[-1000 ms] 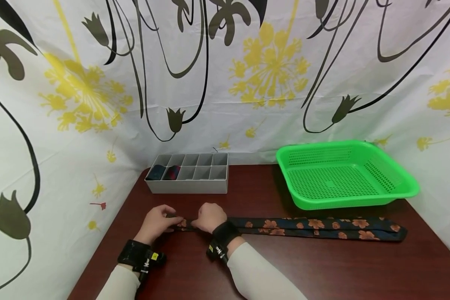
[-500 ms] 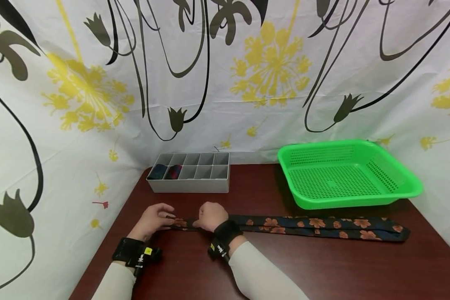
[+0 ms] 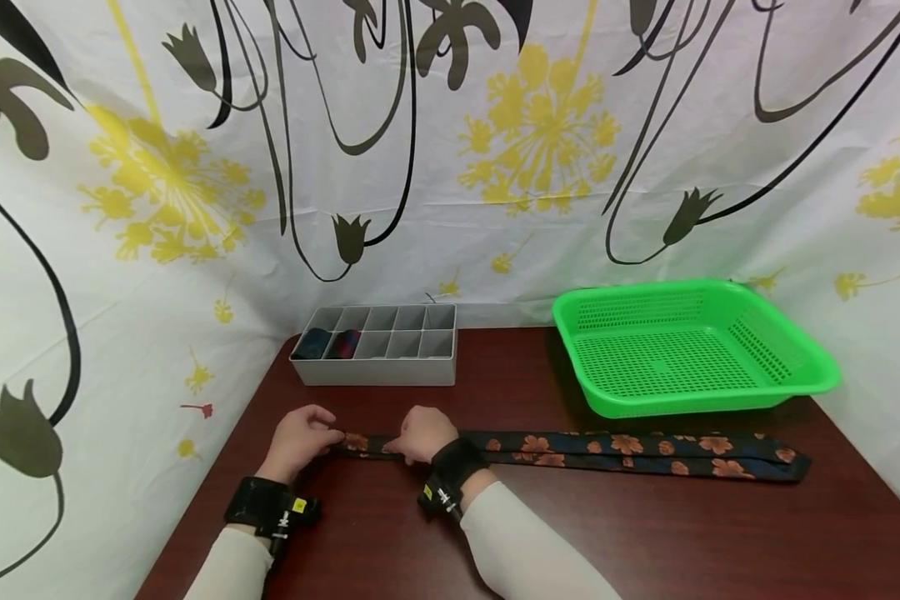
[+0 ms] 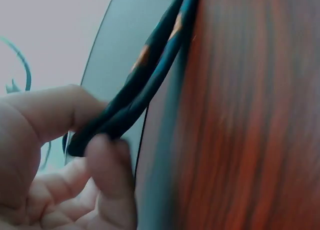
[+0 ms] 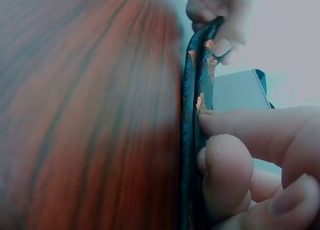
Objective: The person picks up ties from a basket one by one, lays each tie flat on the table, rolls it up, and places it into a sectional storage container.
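Observation:
A dark blue necktie (image 3: 607,454) with orange flowers lies folded lengthwise across the brown table (image 3: 645,533). My left hand (image 3: 300,437) pinches the tie's left end (image 4: 95,132) between thumb and fingers. A little to the right, my right hand (image 3: 423,435) pinches the doubled tie (image 5: 192,140) with curled fingers. Both hands sit close together near the table's left front. The rest of the tie stretches to the right, below the basket.
A grey divided organizer (image 3: 375,346) stands at the back left, with two dark rolled items (image 3: 328,343) in its left cells. A green plastic basket (image 3: 795,367) sits at the back right. A floral curtain (image 3: 450,150) walls the table in.
The hands have shifted only slightly. The left hand's fingers have closed more tightly on the tie's end; the tie lies about where it was.

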Available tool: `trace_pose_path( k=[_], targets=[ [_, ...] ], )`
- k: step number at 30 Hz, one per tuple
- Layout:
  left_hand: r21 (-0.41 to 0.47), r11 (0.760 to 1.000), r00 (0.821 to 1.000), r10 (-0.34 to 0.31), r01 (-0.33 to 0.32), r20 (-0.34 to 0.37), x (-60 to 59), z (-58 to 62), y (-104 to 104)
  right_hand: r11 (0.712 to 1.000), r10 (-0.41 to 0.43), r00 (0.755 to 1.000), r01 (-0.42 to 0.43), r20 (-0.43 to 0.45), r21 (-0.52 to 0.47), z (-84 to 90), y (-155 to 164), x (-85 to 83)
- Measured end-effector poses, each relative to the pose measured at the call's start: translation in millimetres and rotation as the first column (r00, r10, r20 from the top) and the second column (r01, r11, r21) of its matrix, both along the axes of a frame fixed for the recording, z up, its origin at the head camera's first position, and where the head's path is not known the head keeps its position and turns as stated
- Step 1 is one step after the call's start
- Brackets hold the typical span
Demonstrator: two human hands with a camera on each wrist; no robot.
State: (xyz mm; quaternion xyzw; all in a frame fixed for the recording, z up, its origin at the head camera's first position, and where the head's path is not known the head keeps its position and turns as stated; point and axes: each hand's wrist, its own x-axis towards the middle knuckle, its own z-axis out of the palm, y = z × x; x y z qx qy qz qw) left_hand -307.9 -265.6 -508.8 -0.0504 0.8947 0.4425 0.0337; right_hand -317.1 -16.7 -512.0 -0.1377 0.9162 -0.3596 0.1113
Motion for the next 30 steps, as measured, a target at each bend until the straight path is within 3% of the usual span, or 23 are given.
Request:
trace_pose_path(
  k=[4, 8, 11, 15, 18, 22, 26, 30],
  targets=[
    [-0.175, 0.984, 0.990, 0.013, -0.039, -0.143, 4.2, 5.9, 14, 0.998, -0.008, 1.000, 0.010, -0.020, 0.065, -0.3, -2, 0.1],
    [-0.197, 0.979, 0.979, 0.011, -0.052, -0.206, 8.5, 11.7, 24, 0.992, -0.008, 0.985, 0.030, -0.172, 0.125, 2.2, -6, 0.1],
    [-0.196, 0.979, 0.977, 0.019, -0.061, -0.210, 10.1, 13.7, 27, 0.992, -0.009, 0.973, 0.037, -0.232, 0.117, 2.9, -8, 0.5],
    [-0.171, 0.984, 0.980, 0.016, -0.051, -0.199, 10.3, 13.8, 29, 0.993, -0.016, 0.982, 0.038, -0.190, 0.113, 1.7, -8, 0.9],
    [-0.047, 0.999, 0.986, -0.032, 0.024, -0.163, 9.9, 13.8, 31, 0.991, -0.029, 0.983, 0.053, -0.181, 0.126, 1.2, -8, 0.3],
    [0.124, 0.983, 0.985, -0.124, 0.139, -0.119, 9.1, 12.7, 35, 0.987, -0.054, 0.983, 0.080, -0.176, 0.141, 1.0, -8, -0.5],
    [0.091, 0.977, 0.975, -0.182, 0.194, -0.124, 7.8, 8.7, 37, 0.982, -0.083, 0.982, 0.110, -0.171, 0.153, 1.8, -8, -0.1],
    [0.035, 0.980, 0.974, -0.189, 0.195, -0.123, 7.3, 4.0, 37, 0.981, -0.091, 0.982, 0.118, -0.166, 0.157, 2.4, -8, 0.3]
  ],
)
